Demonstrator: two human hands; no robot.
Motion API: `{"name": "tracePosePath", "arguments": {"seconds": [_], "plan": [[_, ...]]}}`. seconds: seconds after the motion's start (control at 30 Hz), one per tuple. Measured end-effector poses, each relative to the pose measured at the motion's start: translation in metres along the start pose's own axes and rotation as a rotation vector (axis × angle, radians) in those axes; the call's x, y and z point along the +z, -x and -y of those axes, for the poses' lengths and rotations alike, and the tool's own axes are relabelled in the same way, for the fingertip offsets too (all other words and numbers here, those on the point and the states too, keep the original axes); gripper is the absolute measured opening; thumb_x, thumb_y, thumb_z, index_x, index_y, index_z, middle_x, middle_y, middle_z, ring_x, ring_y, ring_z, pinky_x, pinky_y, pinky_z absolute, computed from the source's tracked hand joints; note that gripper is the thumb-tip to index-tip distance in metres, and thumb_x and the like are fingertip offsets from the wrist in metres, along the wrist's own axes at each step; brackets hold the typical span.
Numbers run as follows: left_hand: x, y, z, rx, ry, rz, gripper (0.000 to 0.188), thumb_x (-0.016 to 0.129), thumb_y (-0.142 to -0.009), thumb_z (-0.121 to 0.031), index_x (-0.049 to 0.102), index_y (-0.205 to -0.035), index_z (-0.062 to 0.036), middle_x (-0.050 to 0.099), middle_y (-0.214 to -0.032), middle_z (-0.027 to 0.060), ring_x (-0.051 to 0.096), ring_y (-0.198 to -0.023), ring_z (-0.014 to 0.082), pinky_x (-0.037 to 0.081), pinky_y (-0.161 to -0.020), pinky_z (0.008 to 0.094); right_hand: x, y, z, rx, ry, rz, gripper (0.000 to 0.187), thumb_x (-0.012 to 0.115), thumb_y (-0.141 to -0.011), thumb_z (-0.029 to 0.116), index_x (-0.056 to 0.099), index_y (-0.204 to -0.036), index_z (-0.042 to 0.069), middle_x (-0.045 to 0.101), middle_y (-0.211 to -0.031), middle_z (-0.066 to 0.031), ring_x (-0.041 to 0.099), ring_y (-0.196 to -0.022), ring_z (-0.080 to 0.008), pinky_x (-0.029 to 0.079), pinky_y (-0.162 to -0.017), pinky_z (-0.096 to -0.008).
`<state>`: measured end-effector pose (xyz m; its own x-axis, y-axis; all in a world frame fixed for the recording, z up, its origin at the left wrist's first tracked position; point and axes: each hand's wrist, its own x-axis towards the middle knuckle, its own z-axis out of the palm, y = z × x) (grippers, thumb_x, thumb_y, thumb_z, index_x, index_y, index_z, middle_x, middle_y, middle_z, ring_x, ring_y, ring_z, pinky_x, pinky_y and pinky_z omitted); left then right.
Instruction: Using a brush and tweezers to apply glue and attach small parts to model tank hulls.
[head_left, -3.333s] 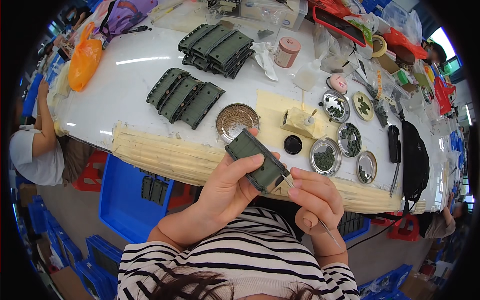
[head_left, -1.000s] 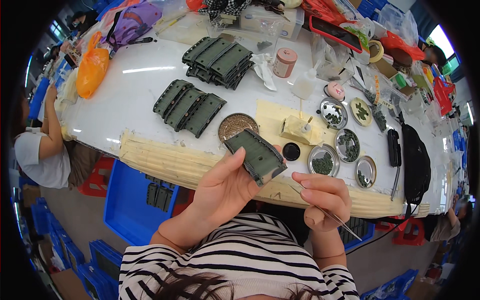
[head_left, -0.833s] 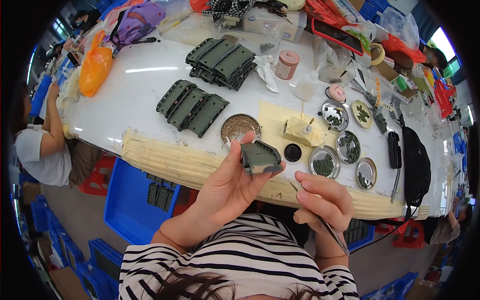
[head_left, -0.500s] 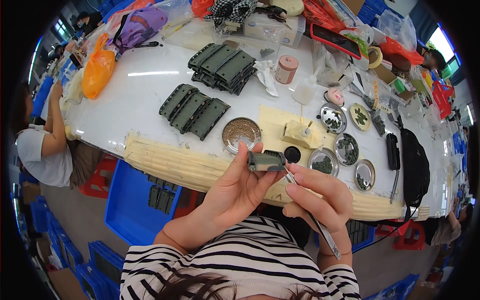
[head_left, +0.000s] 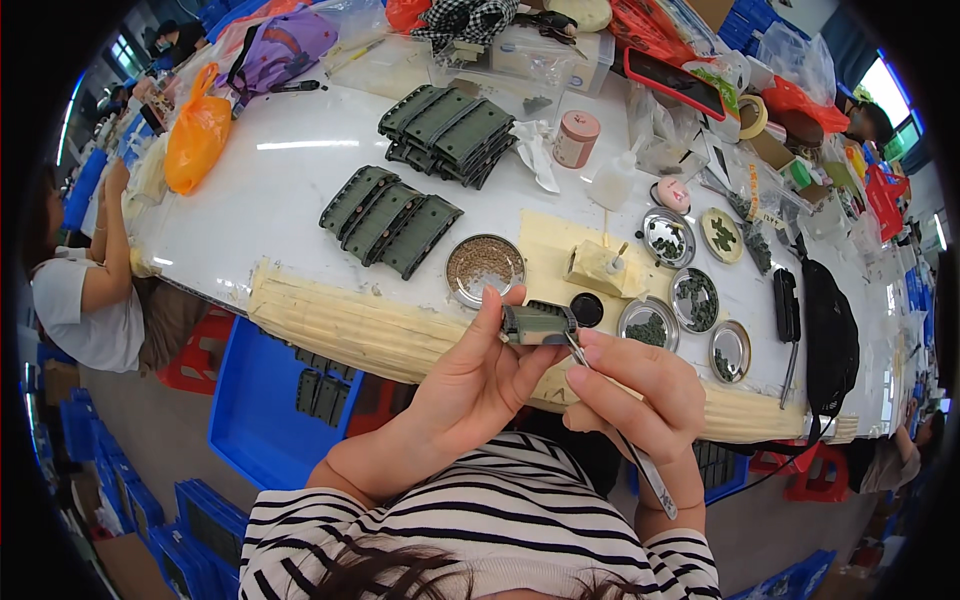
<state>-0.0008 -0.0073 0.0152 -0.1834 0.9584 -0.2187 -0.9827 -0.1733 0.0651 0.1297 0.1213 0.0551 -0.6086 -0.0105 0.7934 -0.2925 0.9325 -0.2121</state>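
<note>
My left hand [head_left: 478,365] grips a small green and tan camouflage model part [head_left: 538,327] between thumb and fingers, above the table's padded front edge. Closed around a pair of metal tweezers [head_left: 645,465], my right hand [head_left: 645,395] brings the tips against the part's right end. Whether the tips pinch a tiny piece is too small to tell. Just beyond the part lie a round tin of brown granules [head_left: 485,270] and a small black round cap [head_left: 587,309]. To the right, a metal dish [head_left: 648,324] holds small dark green pieces.
Several more dishes stand at the right, one a steel dish [head_left: 729,351]. A yellow taped block [head_left: 605,268] sits mid-table. Green molded panels [head_left: 390,222] lie left of it, near a pink canister [head_left: 577,138]. A blue bin [head_left: 270,400] stands below the edge; a co-worker [head_left: 90,285] sits far left.
The camouflage part has tilted slightly and shifted a little to the right in my left hand. The tweezers have moved slightly with it, their tips still at its right end.
</note>
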Motion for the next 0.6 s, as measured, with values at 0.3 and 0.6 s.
{"name": "tracePosePath", "arguments": {"seconds": [0.3,0.6], "plan": [[-0.001,0.0,0.0,0.008,-0.003,-0.019,0.035,0.045,-0.097,-0.042,0.049,-0.12,-0.0154,0.053,-0.123,0.0135,0.058,-0.113,0.0233,0.051,-0.097,0.0293,0.003,0.002,-0.002,-0.016,0.0,-0.008,0.03,0.076,-0.075,0.026,0.069,-0.094,0.003,0.064,-0.093,-0.0088,0.069,-0.082,-0.0248,0.059,-0.066,-0.0302],[0.007,0.009,-0.021,0.461,-0.311,0.084,0.05,0.042,-0.1,-0.016,0.023,-0.147,-0.0136,0.041,-0.137,0.0257,0.044,-0.128,0.0359,0.049,-0.101,0.0377,0.006,0.01,-0.004,0.348,-0.223,-0.134,0.015,0.066,-0.086,0.01,0.068,-0.097,0.0,0.064,-0.086,-0.011,0.063,-0.076,-0.0231,0.051,-0.067,-0.0292]]}}
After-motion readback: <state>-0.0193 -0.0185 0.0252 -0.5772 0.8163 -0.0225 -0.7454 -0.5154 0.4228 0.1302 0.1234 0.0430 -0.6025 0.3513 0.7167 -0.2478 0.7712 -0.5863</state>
